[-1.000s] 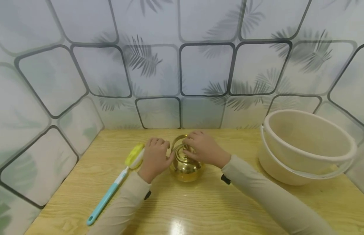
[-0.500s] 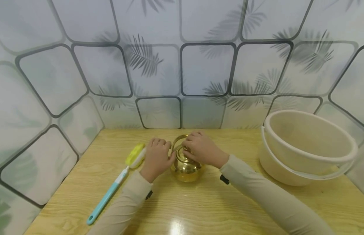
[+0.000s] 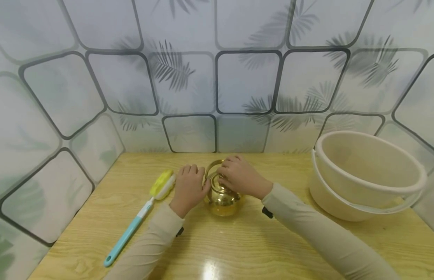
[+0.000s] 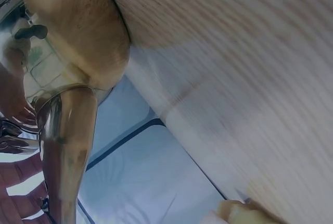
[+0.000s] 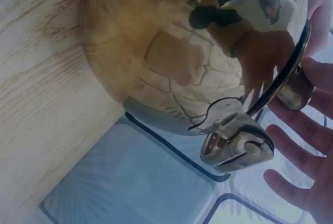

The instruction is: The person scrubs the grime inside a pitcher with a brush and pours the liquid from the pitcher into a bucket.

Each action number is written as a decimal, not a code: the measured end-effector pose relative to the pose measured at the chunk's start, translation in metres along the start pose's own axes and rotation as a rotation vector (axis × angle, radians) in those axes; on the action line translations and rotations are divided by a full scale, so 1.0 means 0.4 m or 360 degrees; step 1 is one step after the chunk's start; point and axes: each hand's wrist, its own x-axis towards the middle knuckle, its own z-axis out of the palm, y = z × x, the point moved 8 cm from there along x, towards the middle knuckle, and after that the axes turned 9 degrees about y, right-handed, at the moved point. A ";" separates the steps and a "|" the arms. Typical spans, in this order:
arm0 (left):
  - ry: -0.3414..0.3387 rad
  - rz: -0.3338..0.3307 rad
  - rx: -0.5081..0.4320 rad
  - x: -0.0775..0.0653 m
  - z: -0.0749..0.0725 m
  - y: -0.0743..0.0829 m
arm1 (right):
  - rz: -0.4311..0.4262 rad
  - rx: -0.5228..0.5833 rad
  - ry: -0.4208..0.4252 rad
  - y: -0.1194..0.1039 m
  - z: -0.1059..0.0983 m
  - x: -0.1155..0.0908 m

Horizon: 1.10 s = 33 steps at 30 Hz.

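The kettle [image 3: 224, 205] is stood on the bench [image 3: 217, 245] at the frame's centre. Its lid [image 3: 216, 186] seems pinched by the right hand [image 3: 242, 177]; the left hand [image 3: 189, 190] is relaxed beside it, nothing visibly gripped. If unbraced, the kettle could be tipped by a sideways tug.

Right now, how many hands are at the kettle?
2: the left hand by the kettle's left side, the right hand at its lid. No sign of a hidden third.
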 end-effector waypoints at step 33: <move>0.0013 -0.0073 -0.0073 -0.012 0.018 0.004 | 0.0117 -0.0058 0.0185 0.092 -0.152 -0.032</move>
